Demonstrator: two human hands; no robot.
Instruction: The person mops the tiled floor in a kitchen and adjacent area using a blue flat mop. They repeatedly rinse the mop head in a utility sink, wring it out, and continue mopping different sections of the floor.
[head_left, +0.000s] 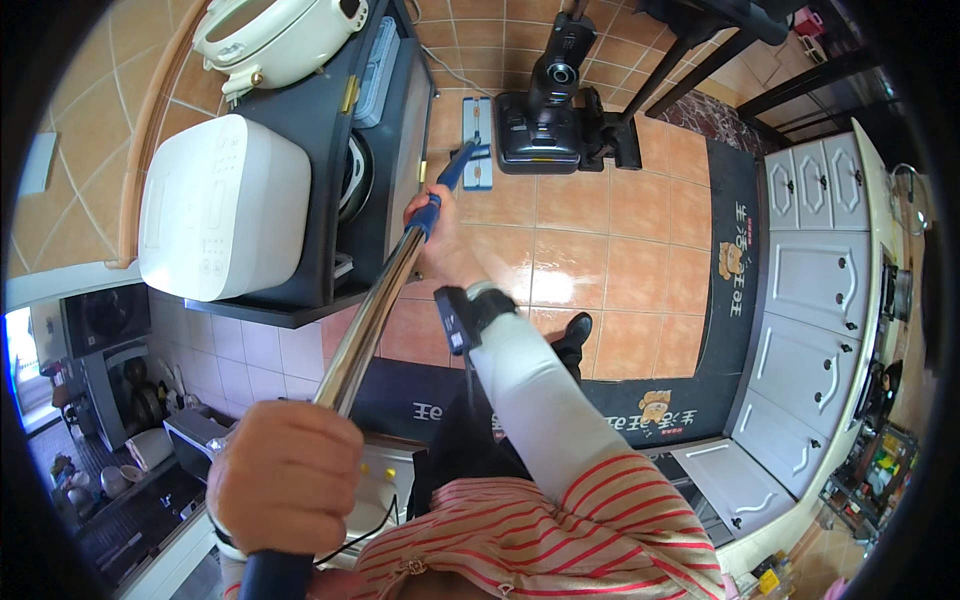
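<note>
A flat mop with a long metal pole runs from the lower left up to its blue-edged flat head, which lies on the tiled floor beside a cabinet. My left hand is closed around the upper end of the pole, near its dark grip. Farther down, my right hand grips the pole at its blue plastic collar, with the arm stretched forward. Just right of the mop head stands a black floor vacuum cleaner head.
A dark shelf cabinet with a white appliance on top borders the left side. Dark floor mats line white kitchen cabinets on the right. Black metal legs stand at the upper right. My shoe is on the tiles.
</note>
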